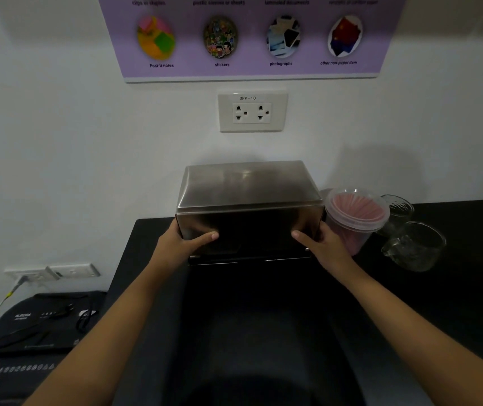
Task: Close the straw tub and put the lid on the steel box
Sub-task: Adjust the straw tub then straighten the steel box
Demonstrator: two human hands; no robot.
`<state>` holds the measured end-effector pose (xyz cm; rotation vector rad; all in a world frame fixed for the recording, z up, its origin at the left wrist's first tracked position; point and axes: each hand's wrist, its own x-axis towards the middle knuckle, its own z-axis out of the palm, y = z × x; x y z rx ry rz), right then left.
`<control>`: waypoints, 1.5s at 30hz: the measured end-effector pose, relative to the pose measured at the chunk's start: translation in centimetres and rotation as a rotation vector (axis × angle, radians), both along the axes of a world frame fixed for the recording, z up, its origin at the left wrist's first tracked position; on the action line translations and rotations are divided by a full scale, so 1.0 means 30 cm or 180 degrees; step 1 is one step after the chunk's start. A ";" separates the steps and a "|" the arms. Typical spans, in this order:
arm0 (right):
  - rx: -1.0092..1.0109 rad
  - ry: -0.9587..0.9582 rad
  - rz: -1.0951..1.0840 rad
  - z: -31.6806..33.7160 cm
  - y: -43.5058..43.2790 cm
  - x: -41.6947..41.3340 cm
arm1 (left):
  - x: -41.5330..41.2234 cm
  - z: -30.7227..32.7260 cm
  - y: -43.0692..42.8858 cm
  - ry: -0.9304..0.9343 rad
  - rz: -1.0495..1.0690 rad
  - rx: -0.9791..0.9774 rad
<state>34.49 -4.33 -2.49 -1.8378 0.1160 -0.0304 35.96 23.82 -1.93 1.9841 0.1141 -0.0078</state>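
A tall steel lid [249, 189] covers the steel box, whose dark base [249, 259] shows below it on the black counter. My left hand [187, 240] grips the lid's lower left corner, thumb across its front. My right hand [319, 241] holds the lower right corner the same way. Just right of the box stands the clear straw tub [356, 215], full of pink straws, with its clear lid on top.
Two glass cups [414, 246] stand right of the tub. The black counter [454, 303] ends at the left near the box. Below left sits a dark shredder [38, 320] with a cable plugged into a wall socket [50, 272]. A wall outlet [252, 112] is above the box.
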 end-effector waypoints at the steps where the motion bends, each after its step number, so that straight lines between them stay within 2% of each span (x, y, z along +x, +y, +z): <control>1: 0.0002 -0.0002 0.0032 0.004 -0.003 -0.011 | -0.013 0.001 -0.001 -0.0045 0.0043 0.0021; 7: -0.0054 0.0101 -0.0142 0.018 -0.068 -0.094 | -0.095 -0.009 0.022 -0.0109 0.0210 0.0130; 13: -0.0146 0.0187 -0.0386 0.038 -0.182 -0.165 | -0.224 -0.044 0.017 -0.0036 0.0521 -0.0072; 19: -0.0285 0.0122 -0.0436 0.051 -0.279 -0.215 | -0.290 -0.022 -0.147 -0.0100 0.0032 -0.0189; 23: -0.0160 0.0102 -0.0595 0.069 -0.350 -0.220 | -0.292 0.013 -0.312 -0.0128 -0.0404 -0.0345; 30: -0.0214 0.0354 -0.0555 0.082 -0.430 -0.158 | -0.203 0.042 -0.627 0.0074 -0.0768 -0.0506; 34: -0.0066 0.0541 -0.0466 0.045 -0.420 -0.114 | -0.154 0.080 -0.763 0.0025 -0.0964 -0.0363; 38: -0.0143 0.0541 -0.0291 0.001 -0.390 -0.089 | -0.110 0.102 -0.821 -0.0806 -0.1039 0.0459; 40: -0.0094 0.0510 -0.0248 -0.012 -0.386 -0.075 | -0.078 0.111 -0.833 -0.1058 -0.1114 0.0680; 45: -0.0188 0.0343 -0.0209 -0.056 -0.386 -0.023 | 0.003 0.102 -0.845 -0.1099 -0.1199 0.1097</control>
